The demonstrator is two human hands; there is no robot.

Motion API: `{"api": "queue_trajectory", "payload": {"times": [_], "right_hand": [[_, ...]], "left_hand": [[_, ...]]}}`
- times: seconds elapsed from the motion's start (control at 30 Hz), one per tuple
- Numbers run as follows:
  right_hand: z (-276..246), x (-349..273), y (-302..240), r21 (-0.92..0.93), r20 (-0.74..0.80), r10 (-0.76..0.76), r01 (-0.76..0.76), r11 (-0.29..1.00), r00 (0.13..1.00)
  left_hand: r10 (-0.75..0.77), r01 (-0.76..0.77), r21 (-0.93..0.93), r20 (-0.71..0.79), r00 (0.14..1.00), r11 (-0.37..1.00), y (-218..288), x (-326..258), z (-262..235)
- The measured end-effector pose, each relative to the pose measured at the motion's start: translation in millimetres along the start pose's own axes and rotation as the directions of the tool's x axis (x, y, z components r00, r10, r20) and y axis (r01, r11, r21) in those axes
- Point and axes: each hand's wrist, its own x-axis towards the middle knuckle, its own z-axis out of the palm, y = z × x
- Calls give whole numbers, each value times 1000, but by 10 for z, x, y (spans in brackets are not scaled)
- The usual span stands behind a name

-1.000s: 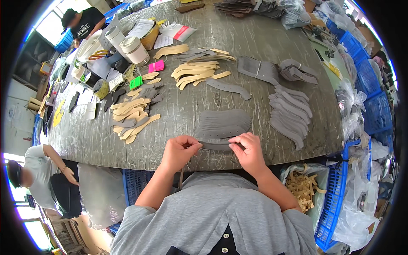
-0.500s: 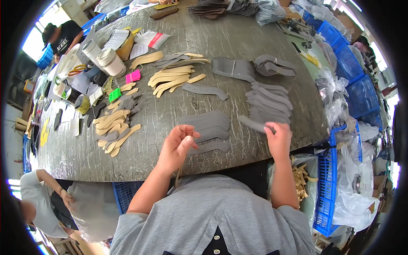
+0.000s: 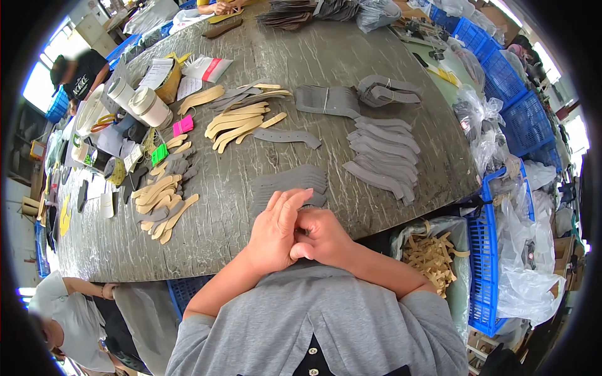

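My left hand (image 3: 271, 237) and my right hand (image 3: 327, 235) meet in front of my shirt, near the table's front edge. The left fingers point up, bent and close together; its thumb is hidden behind the right hand. My right fingers are curled in, its thumb reaching toward the left palm. Whatever they hold between them is hidden. Just beyond lies an overlapping stack of grey curved strips (image 3: 291, 180), partly covered by my left fingers. To the right, more grey strips (image 3: 384, 150) lie fanned in a column. A single grey strip with small holes (image 3: 287, 136) lies farther off.
Tan curved pieces (image 3: 241, 123) and a mixed tan-and-grey pile (image 3: 160, 203) lie left. Banded grey bundles (image 3: 329, 100) sit at the back. White jars (image 3: 150, 106) stand far left. A bag of tan scraps (image 3: 433, 257) and a blue crate (image 3: 483, 269) flank the right edge. Other people work nearby.
My right hand has let go of a grey strip at the near end of the right column and come left to meet my left hand. The view has shifted slightly.
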Motion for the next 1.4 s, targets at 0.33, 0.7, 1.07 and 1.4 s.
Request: {"api": "queue_trajectory", "payload": {"times": [0.33, 0.7, 1.07, 1.4], "right_hand": [[54, 14, 113, 591, 71, 306, -288, 754, 949], [-82, 64, 188, 936, 174, 284, -247, 249, 943], [-163, 33, 105, 890, 230, 313, -329, 316, 921], [-65, 37, 203, 899, 141, 321, -257, 355, 937]], "left_hand": [[-470, 278, -775, -28, 882, 567, -93, -119, 119], [-692, 399, -809, -13, 722, 432, -246, -62, -179], [-144, 146, -476, 43, 989, 867, -96, 15, -488], [-97, 105, -239, 44, 994, 965, 30, 45, -482]]}}
